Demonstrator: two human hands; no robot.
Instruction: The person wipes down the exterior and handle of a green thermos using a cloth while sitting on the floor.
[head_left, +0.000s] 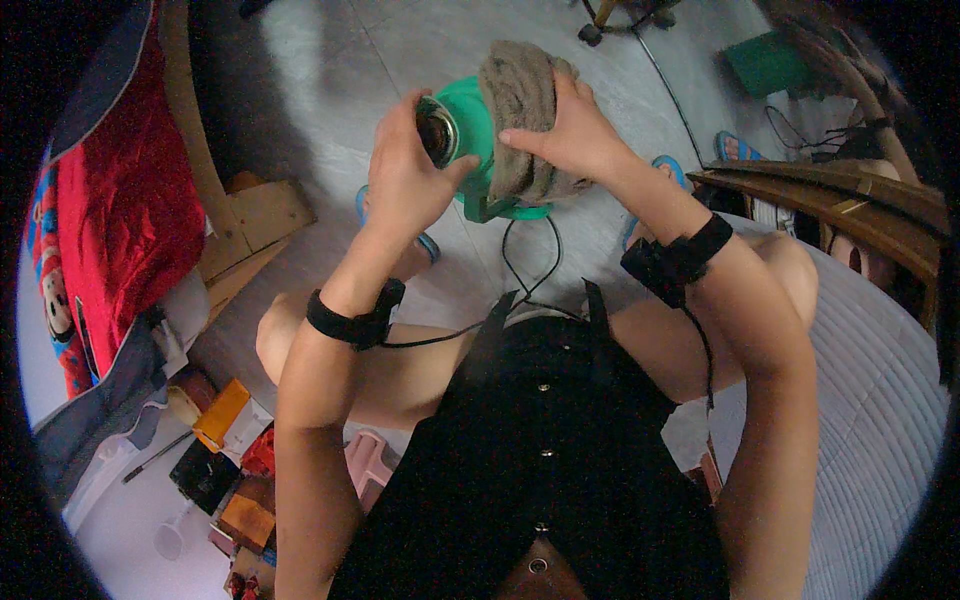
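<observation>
My left hand (415, 165) grips the green plastic vessel (466, 101) near its round mouth (439, 133). A shiny metal rim rings that mouth, and the inside looks dark. The vessel is tilted on its side in the air, its mouth towards the left. A folded grey-brown cloth (521, 90) lies against the vessel's right part and hides much of it. My right hand (577, 131) presses on the cloth, thumb and fingers spread over it. Green plastic also shows under the cloth's lower edge.
Black cables (559, 240) hang between my knees from the wrist straps. Grey tile floor (420, 37) lies beneath. A red fabric item (127, 225) and small boxes (221, 416) are at left. A ribbed pad (862, 397) and a wooden frame (847, 206) are at right.
</observation>
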